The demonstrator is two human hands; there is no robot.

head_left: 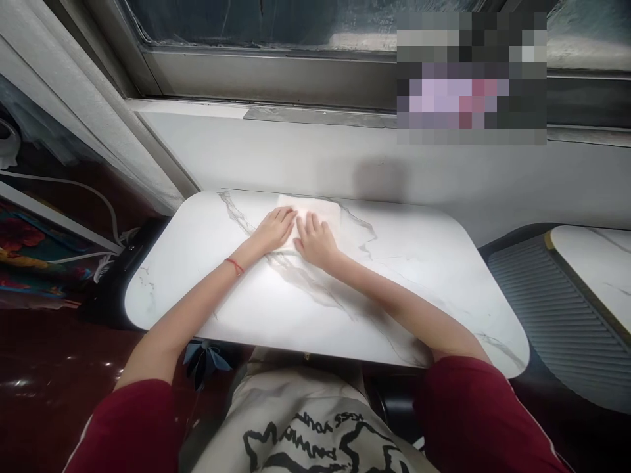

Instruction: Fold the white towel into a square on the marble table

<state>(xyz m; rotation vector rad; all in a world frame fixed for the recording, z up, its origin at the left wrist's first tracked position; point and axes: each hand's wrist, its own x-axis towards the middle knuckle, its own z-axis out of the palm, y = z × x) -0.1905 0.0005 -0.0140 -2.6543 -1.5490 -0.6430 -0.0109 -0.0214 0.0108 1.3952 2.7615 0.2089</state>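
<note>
A pale, square sheet that looks like a napkin or tissue lies on the white marble-patterned table, close to its far edge. My left hand rests palm down over the sheet's left side, its fingers stretched out; a red string bracelet circles that wrist. Over the lower middle of the sheet lies my right hand, flat with the fingers spread. The two hands are side by side, fingertips almost meeting. Whether the sheet is folded in layers I cannot tell.
Behind the table stands a white wall below a window sill. A pale curtain hangs at the left, near white cables. To the right are a grey ribbed panel and another marble-patterned top.
</note>
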